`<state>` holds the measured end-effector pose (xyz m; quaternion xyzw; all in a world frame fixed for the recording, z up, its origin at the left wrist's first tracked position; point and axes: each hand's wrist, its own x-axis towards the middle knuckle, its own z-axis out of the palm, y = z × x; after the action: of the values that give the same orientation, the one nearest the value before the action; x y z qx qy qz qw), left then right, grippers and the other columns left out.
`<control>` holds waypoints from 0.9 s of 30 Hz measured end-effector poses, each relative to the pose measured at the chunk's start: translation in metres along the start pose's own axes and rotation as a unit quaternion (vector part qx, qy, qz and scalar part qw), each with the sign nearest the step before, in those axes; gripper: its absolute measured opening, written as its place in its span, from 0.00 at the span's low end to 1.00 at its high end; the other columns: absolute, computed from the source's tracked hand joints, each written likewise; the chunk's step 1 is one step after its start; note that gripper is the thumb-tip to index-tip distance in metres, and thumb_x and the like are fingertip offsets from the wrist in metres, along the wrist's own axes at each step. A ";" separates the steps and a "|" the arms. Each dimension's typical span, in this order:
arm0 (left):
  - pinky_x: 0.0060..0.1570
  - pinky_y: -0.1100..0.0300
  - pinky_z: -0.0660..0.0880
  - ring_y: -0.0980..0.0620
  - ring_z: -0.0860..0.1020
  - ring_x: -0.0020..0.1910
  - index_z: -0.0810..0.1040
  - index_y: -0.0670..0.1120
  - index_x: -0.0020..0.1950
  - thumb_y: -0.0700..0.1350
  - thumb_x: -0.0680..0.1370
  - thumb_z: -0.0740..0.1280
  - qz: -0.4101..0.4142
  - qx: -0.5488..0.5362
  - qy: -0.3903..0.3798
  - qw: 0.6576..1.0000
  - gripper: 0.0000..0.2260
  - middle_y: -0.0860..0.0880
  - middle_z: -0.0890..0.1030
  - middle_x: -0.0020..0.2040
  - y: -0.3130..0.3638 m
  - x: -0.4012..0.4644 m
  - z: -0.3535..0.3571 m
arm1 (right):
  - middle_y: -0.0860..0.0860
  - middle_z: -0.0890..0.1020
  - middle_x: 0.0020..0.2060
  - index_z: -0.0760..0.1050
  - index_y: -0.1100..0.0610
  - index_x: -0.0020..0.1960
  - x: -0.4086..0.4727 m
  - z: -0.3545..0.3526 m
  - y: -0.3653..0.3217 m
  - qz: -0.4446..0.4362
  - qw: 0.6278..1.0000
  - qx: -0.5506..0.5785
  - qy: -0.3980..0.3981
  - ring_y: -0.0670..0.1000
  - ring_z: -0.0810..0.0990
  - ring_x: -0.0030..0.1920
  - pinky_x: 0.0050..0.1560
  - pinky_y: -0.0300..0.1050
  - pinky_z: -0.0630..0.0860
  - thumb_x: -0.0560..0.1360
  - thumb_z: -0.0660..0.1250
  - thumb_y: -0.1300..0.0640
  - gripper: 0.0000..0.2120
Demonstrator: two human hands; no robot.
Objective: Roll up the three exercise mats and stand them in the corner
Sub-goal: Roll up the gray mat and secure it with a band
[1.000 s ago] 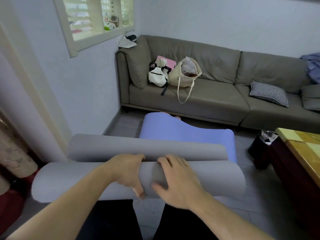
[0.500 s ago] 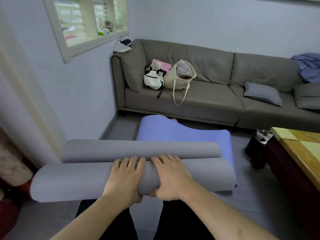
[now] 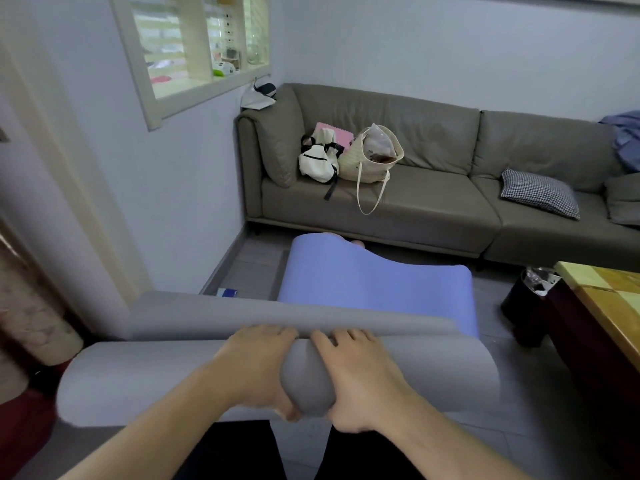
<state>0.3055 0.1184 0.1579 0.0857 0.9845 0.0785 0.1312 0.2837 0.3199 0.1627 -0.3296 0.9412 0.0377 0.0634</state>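
While both hands are gripping the grey mat roll (image 3: 433, 372) at its middle, left hand (image 3: 256, 368) and right hand (image 3: 360, 372) curled round it above the floor, its loose outer flap (image 3: 242, 317) is risking unrolling.

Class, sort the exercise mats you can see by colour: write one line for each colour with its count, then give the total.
Grey foam exercise mats: 2, the near roll gripped by the left hand and right hand, and the roll behind it
Blue-purple foam exercise mat: 1
Total: 3
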 end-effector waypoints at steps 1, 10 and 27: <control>0.61 0.53 0.73 0.53 0.76 0.60 0.69 0.59 0.67 0.73 0.54 0.73 -0.002 0.031 0.032 0.999 0.44 0.59 0.76 0.61 0.004 -0.002 0.006 | 0.54 0.76 0.61 0.64 0.50 0.72 0.004 -0.002 0.002 0.003 1.000 0.011 -0.007 0.59 0.76 0.59 0.61 0.52 0.74 0.60 0.79 0.48 0.45; 0.65 0.48 0.67 0.48 0.73 0.65 0.64 0.53 0.72 0.69 0.57 0.72 -0.012 0.080 0.119 0.990 0.47 0.53 0.73 0.66 0.017 -0.005 0.022 | 0.49 0.75 0.71 0.63 0.41 0.77 0.012 -0.011 0.014 0.039 0.987 0.152 -0.038 0.56 0.72 0.71 0.70 0.52 0.70 0.73 0.68 0.32 0.36; 0.73 0.50 0.63 0.51 0.68 0.73 0.63 0.54 0.75 0.74 0.55 0.67 0.009 0.019 0.107 0.994 0.51 0.55 0.69 0.72 0.007 0.011 0.017 | 0.53 0.70 0.74 0.64 0.54 0.80 -0.009 0.028 -0.003 0.038 0.991 0.065 0.110 0.56 0.67 0.75 0.81 0.56 0.58 0.76 0.59 0.30 0.41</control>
<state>0.3006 0.1296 0.1398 0.0881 0.9934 0.0701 0.0232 0.2952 0.3257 0.1363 -0.2906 0.9549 -0.0581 -0.0208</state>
